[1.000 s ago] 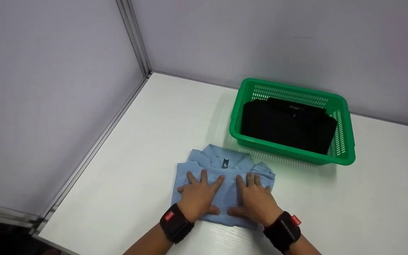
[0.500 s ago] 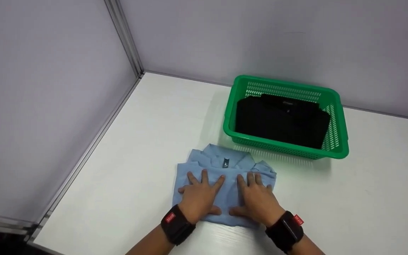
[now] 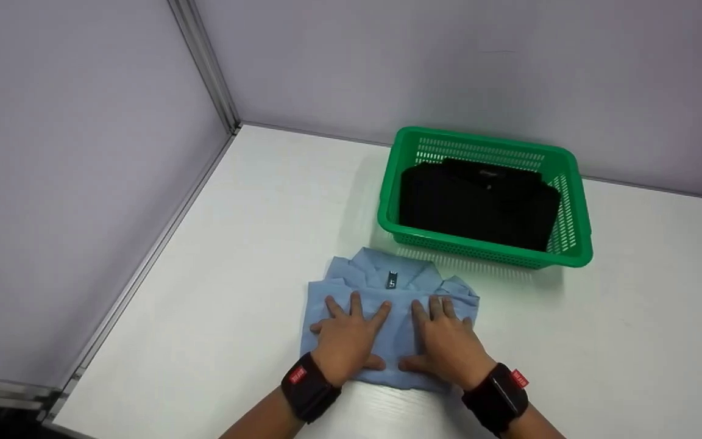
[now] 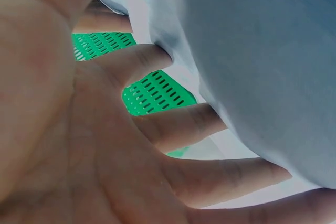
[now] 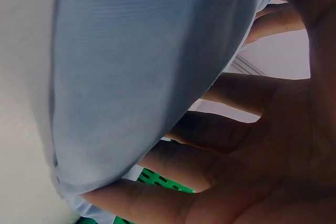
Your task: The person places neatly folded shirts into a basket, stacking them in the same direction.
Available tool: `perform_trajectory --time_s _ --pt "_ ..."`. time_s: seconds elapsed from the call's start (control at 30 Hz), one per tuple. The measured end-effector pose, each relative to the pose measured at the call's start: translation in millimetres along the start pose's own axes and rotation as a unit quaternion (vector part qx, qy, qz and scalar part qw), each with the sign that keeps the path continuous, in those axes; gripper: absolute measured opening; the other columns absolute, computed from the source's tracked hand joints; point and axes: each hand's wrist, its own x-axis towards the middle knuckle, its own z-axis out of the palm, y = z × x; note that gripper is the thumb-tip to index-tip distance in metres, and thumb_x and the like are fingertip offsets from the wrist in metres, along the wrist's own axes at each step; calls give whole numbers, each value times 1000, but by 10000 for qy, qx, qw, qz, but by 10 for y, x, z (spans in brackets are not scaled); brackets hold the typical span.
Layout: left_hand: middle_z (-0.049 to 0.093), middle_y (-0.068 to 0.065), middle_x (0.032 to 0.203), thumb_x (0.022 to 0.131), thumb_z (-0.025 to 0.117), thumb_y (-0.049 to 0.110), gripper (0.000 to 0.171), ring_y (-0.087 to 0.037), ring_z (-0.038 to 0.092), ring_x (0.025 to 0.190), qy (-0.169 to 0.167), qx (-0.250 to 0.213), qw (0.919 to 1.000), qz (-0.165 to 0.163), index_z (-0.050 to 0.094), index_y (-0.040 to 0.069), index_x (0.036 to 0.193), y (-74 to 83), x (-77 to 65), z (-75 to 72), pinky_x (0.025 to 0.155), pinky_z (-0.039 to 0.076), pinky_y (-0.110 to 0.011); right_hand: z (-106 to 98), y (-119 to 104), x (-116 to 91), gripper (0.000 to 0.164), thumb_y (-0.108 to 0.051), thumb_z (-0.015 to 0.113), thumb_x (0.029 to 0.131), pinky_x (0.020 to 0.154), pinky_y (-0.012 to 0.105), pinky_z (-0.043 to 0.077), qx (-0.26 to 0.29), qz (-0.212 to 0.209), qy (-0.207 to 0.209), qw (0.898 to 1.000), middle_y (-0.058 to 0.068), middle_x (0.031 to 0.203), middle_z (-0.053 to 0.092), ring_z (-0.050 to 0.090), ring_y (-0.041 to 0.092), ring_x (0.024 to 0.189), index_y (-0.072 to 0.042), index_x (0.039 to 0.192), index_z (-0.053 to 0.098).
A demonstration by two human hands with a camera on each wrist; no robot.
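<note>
A light blue folded shirt (image 3: 397, 341) lies on the white table, its collar at the far side with a small dark label (image 3: 392, 280) inside. My left hand (image 3: 346, 338) rests on the shirt's left half, fingers spread and straight. On the right half, my right hand (image 3: 448, 344) presses down with its fingers extended. Both thumbs point toward each other near the shirt's near edge. In the left wrist view the fingertips touch the blue cloth (image 4: 262, 66); in the right wrist view they meet the cloth (image 5: 131, 77) the same way.
Behind the shirt, to the right, stands a green plastic basket (image 3: 485, 244) with a folded black garment (image 3: 479, 204) in it. The white table (image 3: 217, 262) is bordered by pale partition panels (image 3: 83, 152) at the left and back. Black bands circle both wrists.
The head view has shifted slightly, so the basket and table corner appear farther left. Both hands stay in place on the shirt.
</note>
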Motion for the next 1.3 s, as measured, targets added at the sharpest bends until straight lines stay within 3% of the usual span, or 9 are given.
perform_trajectory --time_s 1.3 --pt "54 -21 156 75 77 79 103 -56 60 130 -46 688 9973 266 38 41 163 402 80 -45 66 64 -61 -55 342 -300 109 -58 92 72 98 85 41 198 78 221 9995 41 155 44 42 65 142 3 152 51"
